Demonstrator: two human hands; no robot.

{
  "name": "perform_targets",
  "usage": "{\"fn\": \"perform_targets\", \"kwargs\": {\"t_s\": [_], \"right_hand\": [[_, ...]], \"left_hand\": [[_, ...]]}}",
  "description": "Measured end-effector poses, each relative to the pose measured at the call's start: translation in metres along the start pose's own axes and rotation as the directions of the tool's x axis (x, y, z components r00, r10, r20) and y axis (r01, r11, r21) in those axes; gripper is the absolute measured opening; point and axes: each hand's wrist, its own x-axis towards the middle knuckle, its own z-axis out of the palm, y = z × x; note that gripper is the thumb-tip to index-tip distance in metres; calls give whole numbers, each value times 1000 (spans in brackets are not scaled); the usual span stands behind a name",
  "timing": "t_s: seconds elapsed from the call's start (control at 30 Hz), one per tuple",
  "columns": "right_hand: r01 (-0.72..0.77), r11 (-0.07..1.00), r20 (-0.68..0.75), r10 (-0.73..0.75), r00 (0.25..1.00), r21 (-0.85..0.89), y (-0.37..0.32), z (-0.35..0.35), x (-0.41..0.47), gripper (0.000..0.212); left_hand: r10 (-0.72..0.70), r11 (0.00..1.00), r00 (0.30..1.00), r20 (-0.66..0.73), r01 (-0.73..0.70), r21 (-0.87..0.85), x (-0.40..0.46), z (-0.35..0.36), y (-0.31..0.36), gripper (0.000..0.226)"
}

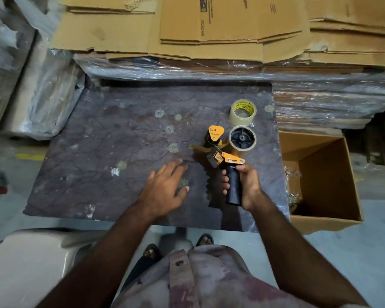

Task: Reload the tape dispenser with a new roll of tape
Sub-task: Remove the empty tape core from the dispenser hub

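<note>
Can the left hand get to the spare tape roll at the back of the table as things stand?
Probably yes. The left hand is free, flat on the table. The tape roll stands clear beyond the dispenser, which the right hand holds; it would reach around that.

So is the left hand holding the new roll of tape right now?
No, the left hand is open over the table, while the tape roll sits apart, beyond the dispenser.
</note>
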Motion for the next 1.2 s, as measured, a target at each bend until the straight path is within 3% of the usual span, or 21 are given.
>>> {"fn": "perform_targets", "kwargs": {"t_s": [0.1, 0.2, 0.23, 0.33, 0.43, 0.57, 0.67, 0.77, 0.93, 1.07, 1.2], "right_hand": [[68, 994, 89, -60, 994, -82, -16, 53, -25, 28], [106, 993, 196, -94, 976, -50, 4, 86, -41, 25], [105, 994, 207, -96, 973, -32, 5, 88, -45, 24], [117, 992, 252, -103, 962, -42, 7, 91, -57, 21], [80, 996, 367, -58, 928, -46, 8, 95, -63, 23], [23, 999, 561, 2, 828, -38, 32, 116, -62, 30], [-24, 999, 641, 47, 766, -44, 49, 136, -61, 28], [12, 996, 599, 42, 800, -87, 64, 155, -65, 29], [217, 939, 306, -132, 943, -265, 85, 183, -81, 21], [341, 877, 216, -280, 935, -339, 101, 194, -87, 18], [378, 854, 190, -329, 925, -359, 117, 199, -89, 9]], "left_hand": [[-10, 993, 986, -166, -10, -121, 16, -41, -13, 72], [-25, 926, 939, -344, -108, -363, 6, -74, -36, 83], [-65, 865, 934, -352, -123, -486, 8, -83, -37, 88], [-109, 560, 956, -273, -168, -812, 7, -111, -29, 97], [-29, 493, 966, -257, -209, -845, 8, -124, -22, 95], [48, 403, 964, -262, -258, -878, -7, -139, -28, 84], [-1, 286, 978, -210, -201, -937, -19, -154, -31, 66], [-67, 219, 980, -187, -169, -961, -28, -164, -42, 51], [-92, 174, 990, -105, -88, -981, -42, -164, -75, 56], [-124, 184, 992, 31, 54, -981, -51, -164, -104, 55], [-146, 248, 987, 62, 97, -964, -64, -160, -123, 49]]}}
